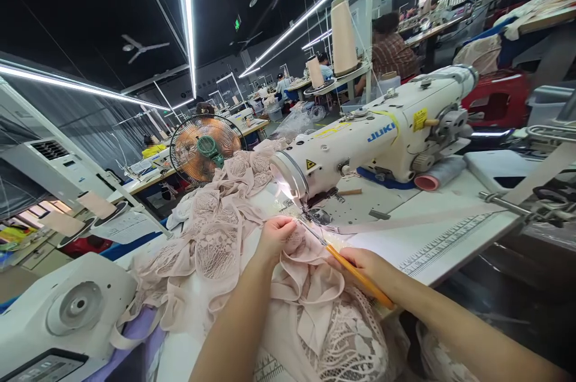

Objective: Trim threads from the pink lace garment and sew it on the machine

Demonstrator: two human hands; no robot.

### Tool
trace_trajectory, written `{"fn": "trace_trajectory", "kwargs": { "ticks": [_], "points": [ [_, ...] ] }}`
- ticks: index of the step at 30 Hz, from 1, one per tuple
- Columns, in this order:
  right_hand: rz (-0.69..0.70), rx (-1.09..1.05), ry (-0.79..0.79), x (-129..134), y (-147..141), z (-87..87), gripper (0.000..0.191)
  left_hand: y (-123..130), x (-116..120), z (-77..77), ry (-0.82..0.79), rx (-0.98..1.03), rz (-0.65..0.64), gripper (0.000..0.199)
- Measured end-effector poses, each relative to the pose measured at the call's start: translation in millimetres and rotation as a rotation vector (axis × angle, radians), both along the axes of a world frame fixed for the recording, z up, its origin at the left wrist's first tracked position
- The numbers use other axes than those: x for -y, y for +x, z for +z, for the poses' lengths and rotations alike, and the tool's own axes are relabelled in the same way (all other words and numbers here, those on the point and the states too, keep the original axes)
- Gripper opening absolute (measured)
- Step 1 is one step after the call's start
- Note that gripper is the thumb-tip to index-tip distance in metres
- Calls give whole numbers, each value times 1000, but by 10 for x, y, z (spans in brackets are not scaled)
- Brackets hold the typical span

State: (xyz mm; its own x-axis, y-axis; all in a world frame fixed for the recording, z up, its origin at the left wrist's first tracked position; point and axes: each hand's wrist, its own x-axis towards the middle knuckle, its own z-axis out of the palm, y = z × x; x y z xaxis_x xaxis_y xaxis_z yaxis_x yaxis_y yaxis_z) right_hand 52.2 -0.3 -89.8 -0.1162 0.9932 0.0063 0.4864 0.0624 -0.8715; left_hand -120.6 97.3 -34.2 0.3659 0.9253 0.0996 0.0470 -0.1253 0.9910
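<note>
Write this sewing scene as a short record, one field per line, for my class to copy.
Left hand: pinching pale cloth
Right hand: gripping an orange-handled tool, its metal end near the left hand
Machine: white sewing machine, lamp lit
Pile: pale lace pieces, left of the machine
Beyond the pile: fan

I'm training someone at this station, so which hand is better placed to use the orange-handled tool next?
Probably the right hand: it grips the orange-handled tool, whose metal end points toward the left hand. The left appears to pinch the pale fabric, so it seems better for steadying.
</note>
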Motion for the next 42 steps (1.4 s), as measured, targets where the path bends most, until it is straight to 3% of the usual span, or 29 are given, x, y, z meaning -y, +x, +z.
{"fn": "trace_trajectory", "kwargs": {
  "ticks": [4,9,18,28,35,42],
  "points": [
    [4,-75,-30,87,42,37,55,-6,12,19,0,-7,-34,25],
    [45,8,-83,148,55,95,55,-17,9,12,-34,-1,-88,24],
    [78,80,-31,-34,90,83,48,-33,10,-12,16,-54,-60,28],
    [128,191,-4,-120,321,128,46,-32,22,34,6,-96,-89,30],
    [111,175,10,-142,246,22,48,-20,20,23,10,-118,-80,31],
    [79,123,-37,-80,195,111,47,-18,25,36,13,-111,-85,30]
  ]
}}
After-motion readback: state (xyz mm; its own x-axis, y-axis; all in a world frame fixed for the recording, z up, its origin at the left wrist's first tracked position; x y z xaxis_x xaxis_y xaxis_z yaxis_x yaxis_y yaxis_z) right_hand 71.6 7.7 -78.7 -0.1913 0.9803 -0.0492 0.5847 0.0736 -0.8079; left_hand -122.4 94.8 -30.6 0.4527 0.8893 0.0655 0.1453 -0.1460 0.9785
